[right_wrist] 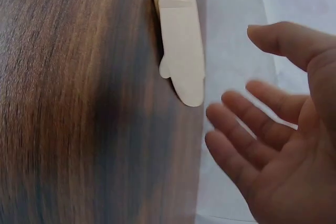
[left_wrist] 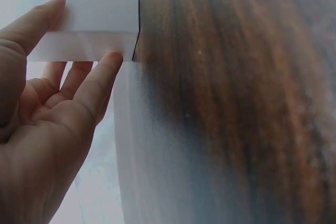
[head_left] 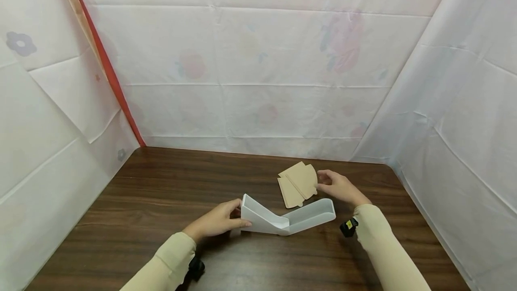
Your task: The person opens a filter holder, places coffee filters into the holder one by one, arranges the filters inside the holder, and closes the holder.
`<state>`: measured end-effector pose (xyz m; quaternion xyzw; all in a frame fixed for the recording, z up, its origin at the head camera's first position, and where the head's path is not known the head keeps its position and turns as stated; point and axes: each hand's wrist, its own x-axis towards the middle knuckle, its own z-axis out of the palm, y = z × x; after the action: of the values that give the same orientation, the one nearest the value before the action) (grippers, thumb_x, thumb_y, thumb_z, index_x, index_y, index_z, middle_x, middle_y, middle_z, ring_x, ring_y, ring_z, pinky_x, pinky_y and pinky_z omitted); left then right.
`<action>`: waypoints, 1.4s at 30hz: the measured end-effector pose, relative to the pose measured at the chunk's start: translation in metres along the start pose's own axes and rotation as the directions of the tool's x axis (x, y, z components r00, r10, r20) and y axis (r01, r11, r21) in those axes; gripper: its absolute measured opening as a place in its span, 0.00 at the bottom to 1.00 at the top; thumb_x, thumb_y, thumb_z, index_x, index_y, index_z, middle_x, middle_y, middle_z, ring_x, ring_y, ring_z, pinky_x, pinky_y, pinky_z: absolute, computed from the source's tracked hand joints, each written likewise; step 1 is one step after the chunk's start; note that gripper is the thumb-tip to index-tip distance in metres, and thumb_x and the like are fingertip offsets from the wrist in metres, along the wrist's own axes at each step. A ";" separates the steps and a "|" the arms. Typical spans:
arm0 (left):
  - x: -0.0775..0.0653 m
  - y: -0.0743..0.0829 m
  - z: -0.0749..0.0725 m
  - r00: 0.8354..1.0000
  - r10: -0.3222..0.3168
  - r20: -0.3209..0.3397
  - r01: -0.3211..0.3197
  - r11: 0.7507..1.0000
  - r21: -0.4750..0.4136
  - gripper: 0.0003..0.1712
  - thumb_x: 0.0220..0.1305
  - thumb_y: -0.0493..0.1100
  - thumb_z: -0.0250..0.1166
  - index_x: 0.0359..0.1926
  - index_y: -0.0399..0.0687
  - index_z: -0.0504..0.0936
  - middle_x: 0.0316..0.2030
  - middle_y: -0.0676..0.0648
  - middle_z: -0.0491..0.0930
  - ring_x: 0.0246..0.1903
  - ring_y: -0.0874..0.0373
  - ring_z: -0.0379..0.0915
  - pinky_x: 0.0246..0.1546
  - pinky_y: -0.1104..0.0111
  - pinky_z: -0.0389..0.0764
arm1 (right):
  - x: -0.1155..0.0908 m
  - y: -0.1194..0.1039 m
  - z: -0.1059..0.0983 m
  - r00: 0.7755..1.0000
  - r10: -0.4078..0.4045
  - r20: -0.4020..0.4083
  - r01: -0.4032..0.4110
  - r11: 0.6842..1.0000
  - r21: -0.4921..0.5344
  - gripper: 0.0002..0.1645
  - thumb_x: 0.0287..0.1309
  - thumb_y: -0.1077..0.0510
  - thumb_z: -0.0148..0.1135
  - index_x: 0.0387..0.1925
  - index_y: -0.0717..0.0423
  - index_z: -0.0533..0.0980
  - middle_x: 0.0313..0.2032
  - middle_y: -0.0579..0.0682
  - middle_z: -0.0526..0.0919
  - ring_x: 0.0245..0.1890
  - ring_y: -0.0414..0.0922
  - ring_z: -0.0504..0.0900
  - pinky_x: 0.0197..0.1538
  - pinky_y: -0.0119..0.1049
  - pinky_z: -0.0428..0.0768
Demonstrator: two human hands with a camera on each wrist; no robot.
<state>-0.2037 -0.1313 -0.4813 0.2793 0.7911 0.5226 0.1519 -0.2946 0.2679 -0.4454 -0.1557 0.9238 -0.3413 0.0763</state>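
A white open box-like piece [head_left: 266, 219], made of two trough-shaped halves joined at a low middle in a wide V, lies across the front of the table. My left hand [head_left: 220, 220] grips its left end, thumb on the near face and fingers round the end. In the left wrist view that hand's thumb lies on the white wall [left_wrist: 100, 3], with fingertips at the lower edge. A flat tan card-like piece [head_left: 300, 182] with a crease and small tabs lies behind the white one. My right hand [head_left: 338, 187] hovers at its right edge, fingers loosely bent and holding nothing.
The dark wood-grain table [head_left: 194, 174] runs back to a pale patterned cloth [head_left: 258, 57]. Similar cloth hangs along both sides, and a red strip [head_left: 107, 62] slants down at the left. A small black device [head_left: 348, 227] sits on the right wrist.
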 end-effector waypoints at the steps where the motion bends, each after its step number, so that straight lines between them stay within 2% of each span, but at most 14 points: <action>1: 0.000 0.000 0.000 1.000 -0.001 0.001 0.001 1.000 0.000 0.20 0.67 0.45 0.70 0.55 0.44 0.76 0.51 0.49 0.81 0.52 0.50 0.78 0.47 0.63 0.80 | 0.002 0.001 0.001 1.000 0.024 0.000 -0.024 1.000 0.002 0.36 0.68 0.50 0.64 0.68 0.67 0.66 0.55 0.62 0.79 0.55 0.57 0.78 0.54 0.54 0.77; 5: 0.001 0.001 0.000 1.000 -0.001 0.000 0.001 1.000 -0.004 0.20 0.67 0.45 0.69 0.55 0.44 0.76 0.52 0.49 0.81 0.52 0.50 0.78 0.47 0.65 0.80 | 0.009 0.007 0.005 0.996 0.093 0.005 -0.093 0.996 -0.002 0.38 0.67 0.48 0.64 0.68 0.67 0.66 0.58 0.64 0.76 0.58 0.61 0.75 0.56 0.56 0.75; 15: 0.001 0.000 0.001 1.000 -0.006 -0.004 0.006 1.000 0.000 0.19 0.67 0.45 0.70 0.54 0.44 0.76 0.51 0.49 0.81 0.52 0.51 0.78 0.48 0.63 0.80 | 0.023 0.007 0.011 0.988 0.155 -0.012 -0.155 0.986 -0.054 0.41 0.65 0.46 0.65 0.66 0.72 0.66 0.55 0.66 0.77 0.56 0.62 0.76 0.56 0.56 0.75; 21: 0.002 0.000 0.001 1.000 0.010 -0.002 -0.010 1.000 0.000 0.19 0.67 0.45 0.69 0.54 0.45 0.76 0.51 0.49 0.81 0.51 0.50 0.78 0.47 0.63 0.80 | 0.035 0.008 0.017 0.972 0.231 -0.039 -0.233 0.969 -0.085 0.41 0.63 0.46 0.67 0.62 0.74 0.69 0.45 0.59 0.79 0.44 0.53 0.78 0.49 0.50 0.77; 23: 0.001 0.000 0.001 1.000 0.009 -0.001 -0.009 1.000 0.002 0.19 0.67 0.45 0.70 0.54 0.45 0.76 0.51 0.50 0.81 0.51 0.51 0.78 0.48 0.62 0.80 | 0.038 0.008 0.018 0.969 0.243 -0.039 -0.246 0.964 -0.101 0.41 0.63 0.46 0.67 0.61 0.76 0.69 0.43 0.60 0.80 0.42 0.53 0.78 0.48 0.50 0.77; 26: 0.001 0.000 0.001 1.000 0.007 -0.001 -0.007 1.000 -0.001 0.19 0.67 0.45 0.69 0.54 0.45 0.76 0.51 0.50 0.81 0.51 0.51 0.78 0.48 0.62 0.80 | 0.042 0.008 0.019 0.964 0.263 -0.040 -0.266 0.956 -0.123 0.41 0.62 0.45 0.67 0.61 0.76 0.70 0.49 0.66 0.80 0.49 0.59 0.79 0.52 0.53 0.77; 30: 0.001 -0.001 0.000 1.000 0.008 0.000 -0.008 1.000 0.002 0.19 0.67 0.44 0.69 0.55 0.45 0.76 0.51 0.50 0.81 0.52 0.50 0.78 0.48 0.62 0.80 | 0.046 0.008 0.020 0.961 0.274 -0.034 -0.276 0.949 -0.152 0.41 0.61 0.44 0.68 0.59 0.76 0.72 0.57 0.71 0.76 0.57 0.66 0.75 0.55 0.57 0.76; 36: 0.002 -0.002 -0.001 1.000 0.007 0.003 -0.007 1.000 0.019 0.19 0.67 0.47 0.69 0.54 0.46 0.76 0.51 0.50 0.81 0.52 0.51 0.78 0.48 0.62 0.80 | 0.054 0.009 0.019 0.953 0.303 -0.030 -0.303 0.936 -0.177 0.43 0.59 0.42 0.70 0.57 0.77 0.73 0.57 0.72 0.76 0.58 0.67 0.74 0.57 0.56 0.76; 42: 0.002 -0.004 -0.002 1.000 0.013 0.004 -0.013 0.999 0.034 0.19 0.67 0.48 0.69 0.54 0.47 0.76 0.52 0.50 0.81 0.52 0.51 0.78 0.49 0.62 0.80 | 0.059 0.007 0.017 0.941 0.339 -0.017 -0.337 0.927 -0.164 0.44 0.57 0.44 0.72 0.59 0.78 0.71 0.57 0.72 0.76 0.58 0.66 0.74 0.58 0.55 0.75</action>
<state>-0.2078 -0.1324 -0.4837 0.2880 0.7978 0.5094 0.1451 -0.3479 0.2425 -0.4648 -0.0021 0.9614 -0.2446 0.1260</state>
